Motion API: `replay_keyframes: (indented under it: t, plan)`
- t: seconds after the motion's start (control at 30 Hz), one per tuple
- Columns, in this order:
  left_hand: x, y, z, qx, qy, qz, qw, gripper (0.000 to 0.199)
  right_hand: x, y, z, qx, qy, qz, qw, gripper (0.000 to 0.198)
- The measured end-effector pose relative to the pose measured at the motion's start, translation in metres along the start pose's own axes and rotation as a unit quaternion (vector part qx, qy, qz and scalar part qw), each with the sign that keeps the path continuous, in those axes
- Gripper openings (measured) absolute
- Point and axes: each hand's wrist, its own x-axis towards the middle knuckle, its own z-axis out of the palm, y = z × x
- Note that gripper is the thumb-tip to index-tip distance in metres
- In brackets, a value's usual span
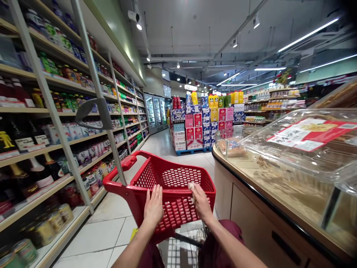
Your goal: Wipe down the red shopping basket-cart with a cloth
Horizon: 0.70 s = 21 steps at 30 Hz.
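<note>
Before me stands a red plastic shopping cart [178, 219] with a honeycomb-holed basket. My left hand [154, 208] lies against the basket's near side, its straight fingers reaching up to the rim. Farther right, my right hand [201, 204] is at the same rim with a crumpled whitish wad [191, 185], like a tissue or cloth, pinched in its fingers. Part of that wad is hidden behind the fingers. A grey metal pole with a grey loop handle [95, 113] rises from the cart's left end. What I can see of the basket's inside holds no goods.
Shelves of bottles and cans [92, 149] line the left side. On the right a wooden counter [251, 208] carries clear plastic food boxes [301, 145]. Ahead stand stacked drink cartons [198, 128] on a blue pallet, with glass-door fridges [156, 109] behind to the left.
</note>
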Motion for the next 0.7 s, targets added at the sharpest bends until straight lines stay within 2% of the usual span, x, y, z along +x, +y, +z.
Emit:
replay_keyframes:
  t: [0.1,0.17,0.33,0.4,0.5,0.57,0.7]
  plan:
    - [-0.004,-0.006,-0.002,0.009,0.011,-0.026,1.000,0.066,-0.002,0.016,-0.009,-0.026,0.066,0.098,0.993,0.053]
    - [-0.006,-0.007,-0.002,0.012,0.011,-0.034,0.999,0.065,0.000,0.008,-0.004,-0.029,0.084,0.116,0.989,0.053]
    - [-0.009,-0.015,-0.003,0.016,0.019,-0.004,1.000,0.065,0.008,-0.045,0.020,0.018,-0.007,-0.036,0.999,0.051]
    - [-0.012,-0.023,-0.001,0.021,0.037,-0.015,0.999,0.066,0.009,-0.041,0.017,0.011,-0.006,-0.033,0.999,0.052]
    - [-0.015,-0.030,0.003,0.023,0.055,-0.034,0.998,0.067,0.006,-0.021,0.009,-0.024,0.062,0.055,0.996,0.052]
    - [-0.015,-0.030,0.004,0.022,0.057,-0.036,0.997,0.066,0.006,-0.022,0.013,-0.030,0.086,0.075,0.993,0.052]
    - [-0.015,-0.030,0.002,0.015,0.051,-0.031,0.998,0.065,0.010,-0.052,0.031,0.014,0.011,-0.028,0.999,0.052]
